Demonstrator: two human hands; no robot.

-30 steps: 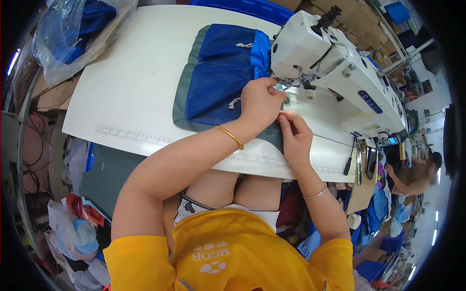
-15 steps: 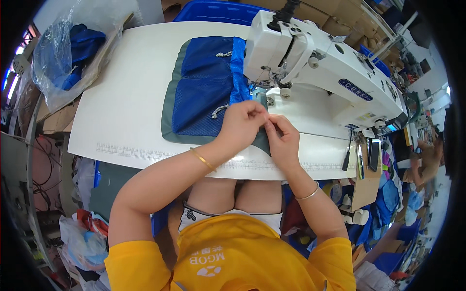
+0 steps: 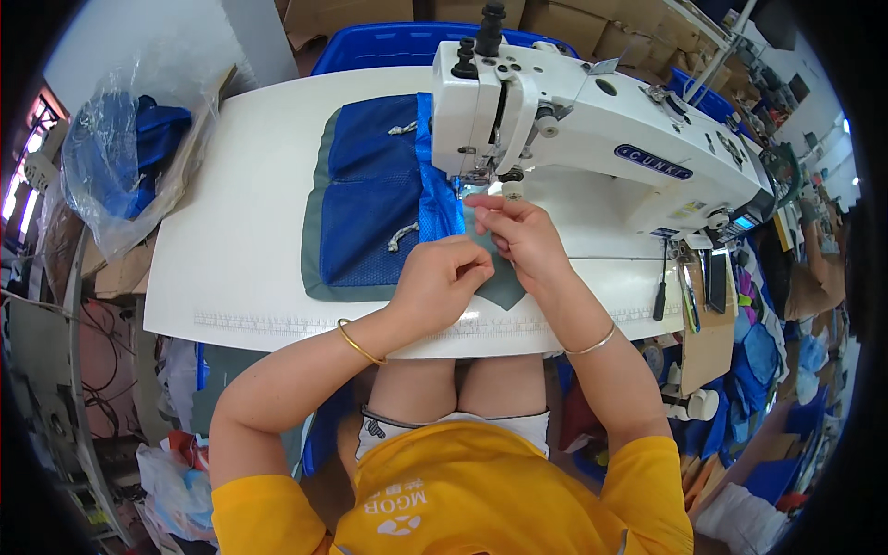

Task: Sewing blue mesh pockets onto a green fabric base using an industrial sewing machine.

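Note:
A blue mesh fabric panel (image 3: 365, 208) with grey edging lies flat on the white table, its bright blue strip (image 3: 440, 176) running beside the needle area (image 3: 474, 178) of a white sewing machine (image 3: 592, 129). Two pale cord loops (image 3: 402, 235) stick out of the panel. My left hand (image 3: 439, 285) rests closed at the panel's near right corner, fingers curled under; what they hold is hidden. Just below the needle, my right hand (image 3: 525, 242) has its thumb and index fingertips close together over the grey fabric (image 3: 499, 289). Anything between them is too small to make out.
A screwdriver (image 3: 660, 289) and a dark phone (image 3: 716, 280) lie at the table's right end. On the left hangs a clear plastic bag (image 3: 111, 176) with blue fabric inside. Behind the table stands a blue crate (image 3: 370, 46). A printed ruler (image 3: 268, 321) follows the near edge.
My hands, which met at the fabric's edge, have come apart. The right has reached up to the needle area, and the left has drawn down and back. The view has shifted slightly.

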